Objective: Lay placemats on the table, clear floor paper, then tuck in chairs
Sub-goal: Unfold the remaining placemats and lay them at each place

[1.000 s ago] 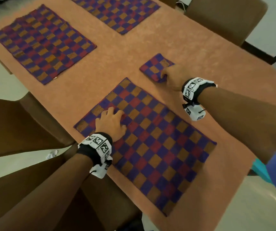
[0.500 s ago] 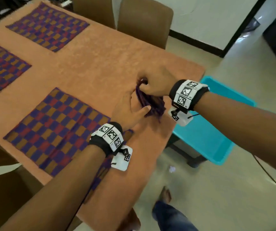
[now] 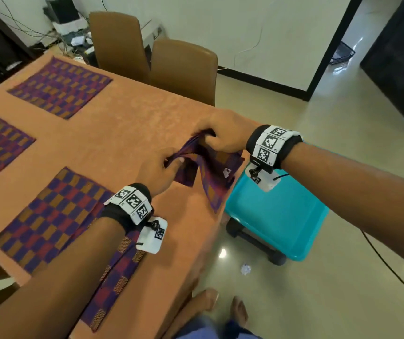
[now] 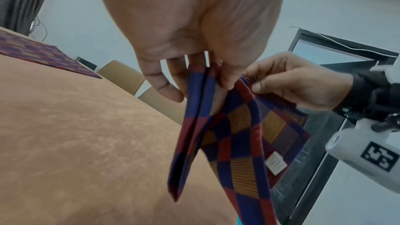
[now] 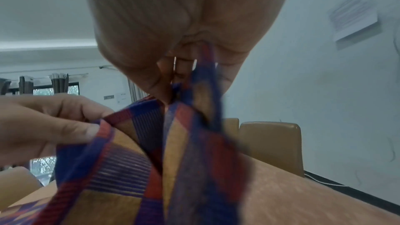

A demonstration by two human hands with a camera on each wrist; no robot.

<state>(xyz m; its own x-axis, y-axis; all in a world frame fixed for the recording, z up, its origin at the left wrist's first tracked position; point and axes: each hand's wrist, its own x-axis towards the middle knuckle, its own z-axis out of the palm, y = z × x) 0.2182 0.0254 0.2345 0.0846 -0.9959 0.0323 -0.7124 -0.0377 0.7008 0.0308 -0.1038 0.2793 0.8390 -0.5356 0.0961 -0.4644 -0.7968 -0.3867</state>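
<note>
Folded placemat [image 3: 206,167] lifted over table [image 3: 127,133] corner near edge, part hanging past it above teal stool [image 3: 276,216]. Left hand [image 3: 157,172] and right hand [image 3: 223,135] fingers pinch its layers. 0.5 s ago bunched; now spreading. Left wrist view alone shows white label [image 4: 276,162]. Crumpled paper [image 3: 245,269] on floor.

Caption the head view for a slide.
Both hands, left hand and right hand, unfold a checked placemat above the table corner.
</note>
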